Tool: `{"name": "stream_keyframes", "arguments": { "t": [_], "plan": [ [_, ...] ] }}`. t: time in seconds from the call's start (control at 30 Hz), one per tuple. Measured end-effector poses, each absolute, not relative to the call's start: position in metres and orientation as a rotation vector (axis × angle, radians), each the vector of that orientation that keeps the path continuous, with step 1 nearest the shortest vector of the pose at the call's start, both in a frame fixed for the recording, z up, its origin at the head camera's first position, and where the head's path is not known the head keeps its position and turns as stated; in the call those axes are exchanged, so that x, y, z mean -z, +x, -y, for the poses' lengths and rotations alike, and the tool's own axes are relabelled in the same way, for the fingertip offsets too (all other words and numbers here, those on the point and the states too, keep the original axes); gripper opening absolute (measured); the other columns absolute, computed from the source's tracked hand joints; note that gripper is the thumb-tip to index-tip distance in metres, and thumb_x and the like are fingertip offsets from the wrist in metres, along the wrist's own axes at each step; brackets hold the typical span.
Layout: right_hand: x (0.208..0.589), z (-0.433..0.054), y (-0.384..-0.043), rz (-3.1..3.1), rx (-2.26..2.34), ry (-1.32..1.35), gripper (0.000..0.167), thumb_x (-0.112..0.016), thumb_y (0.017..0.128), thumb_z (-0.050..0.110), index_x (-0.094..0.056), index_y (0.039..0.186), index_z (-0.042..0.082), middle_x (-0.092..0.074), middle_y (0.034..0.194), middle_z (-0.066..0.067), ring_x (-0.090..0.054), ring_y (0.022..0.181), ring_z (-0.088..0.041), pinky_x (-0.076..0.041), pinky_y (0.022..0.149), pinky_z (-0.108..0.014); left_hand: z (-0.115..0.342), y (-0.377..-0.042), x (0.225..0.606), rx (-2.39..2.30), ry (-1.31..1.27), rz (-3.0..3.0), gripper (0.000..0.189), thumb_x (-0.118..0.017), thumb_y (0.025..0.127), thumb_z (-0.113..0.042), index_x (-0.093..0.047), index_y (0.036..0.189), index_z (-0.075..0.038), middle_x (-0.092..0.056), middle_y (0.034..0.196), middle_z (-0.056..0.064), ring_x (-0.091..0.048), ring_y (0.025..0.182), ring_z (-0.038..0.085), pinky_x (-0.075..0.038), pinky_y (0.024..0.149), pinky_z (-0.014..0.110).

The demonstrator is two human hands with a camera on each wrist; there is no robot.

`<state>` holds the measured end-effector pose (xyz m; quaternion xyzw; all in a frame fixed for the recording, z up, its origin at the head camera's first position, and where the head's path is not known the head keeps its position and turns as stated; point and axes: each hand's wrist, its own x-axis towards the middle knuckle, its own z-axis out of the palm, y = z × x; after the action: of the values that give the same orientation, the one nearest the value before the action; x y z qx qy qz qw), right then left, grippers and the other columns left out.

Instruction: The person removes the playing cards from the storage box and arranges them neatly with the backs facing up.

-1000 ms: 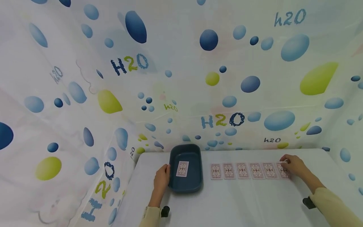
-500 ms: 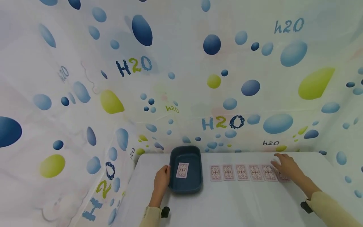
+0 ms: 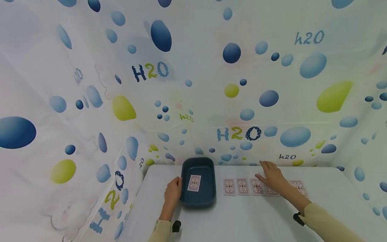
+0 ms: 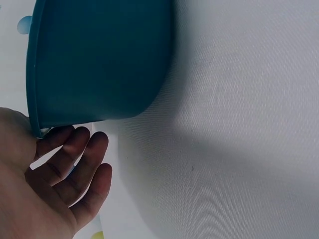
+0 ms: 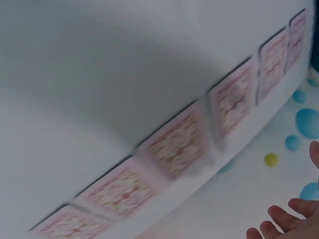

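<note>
My left hand grips the left rim of a dark teal plastic tray. In the left wrist view, thumb and fingers meet at the rim's edge, below the tray's smooth outer wall. One playing card, patterned side up, lies on the tray floor. To the right, several red-backed playing cards form a row face down. My right hand hovers over that row with fingers extended and nothing held, partly hiding the cards toward its right end. The right wrist view shows its loose fingers beside the row.
A white cloth covers the table. Behind and to the left hangs a white sheet printed with blue and green drops and H2O lettering. Each wrist carries a small black device.
My right hand has lifted off the rightmost card, which stays in the row, and moved left across the cards. My left hand has kept its hold on the tray. The head view has shifted slightly.
</note>
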<state>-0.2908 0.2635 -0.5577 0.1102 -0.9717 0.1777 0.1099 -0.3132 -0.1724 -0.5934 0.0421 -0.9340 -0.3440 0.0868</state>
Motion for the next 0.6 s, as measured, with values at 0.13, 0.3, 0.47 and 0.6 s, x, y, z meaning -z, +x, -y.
{"name": "stream_keyframes", "arguments": {
  "t": [0.13,0.3,0.47,0.6],
  "plan": [
    [0.555,-0.232,-0.297,2.843,-0.56,0.392,0.069,-0.069,0.095,0.028,-0.039,0.144,-0.01,-0.045,0.141,-0.033,-0.04,0.133,-0.051,-0.037,0.107,-0.064,0.176,-0.312,0.594,1.014,0.126,2.783,0.032,-0.049,0.106,-0.027,-0.053,0.079,-0.011,-0.044,0.068,0.002,-0.042,0.061,0.017,-0.031,0.054,0.031],
    [0.553,-0.201,-0.306,2.828,-0.58,0.485,0.07,-0.07,0.095,0.027,-0.037,0.145,-0.011,-0.045,0.141,-0.033,-0.041,0.133,-0.05,-0.038,0.108,-0.061,0.178,-0.313,0.594,1.008,0.165,2.794,0.032,-0.049,0.106,-0.028,-0.053,0.078,-0.012,-0.044,0.068,0.002,-0.043,0.062,0.017,-0.031,0.055,0.032],
    [0.551,-0.174,-0.316,2.828,-0.563,0.53,0.071,-0.07,0.095,0.028,-0.038,0.145,-0.01,-0.046,0.143,-0.032,-0.042,0.135,-0.049,-0.038,0.109,-0.061,0.175,-0.316,0.593,1.018,0.156,2.798,0.03,-0.05,0.106,-0.029,-0.056,0.082,-0.012,-0.048,0.07,0.003,-0.045,0.062,0.018,-0.032,0.055,0.032],
    [0.547,-0.146,-0.322,2.838,-0.54,0.566,0.072,-0.071,0.094,0.031,-0.039,0.145,-0.009,-0.046,0.143,-0.031,-0.043,0.135,-0.048,-0.038,0.109,-0.06,0.173,-0.315,0.593,1.026,0.145,2.789,0.03,-0.05,0.106,-0.029,-0.057,0.082,-0.012,-0.048,0.069,0.003,-0.045,0.062,0.018,-0.033,0.054,0.032]
  ]
}}
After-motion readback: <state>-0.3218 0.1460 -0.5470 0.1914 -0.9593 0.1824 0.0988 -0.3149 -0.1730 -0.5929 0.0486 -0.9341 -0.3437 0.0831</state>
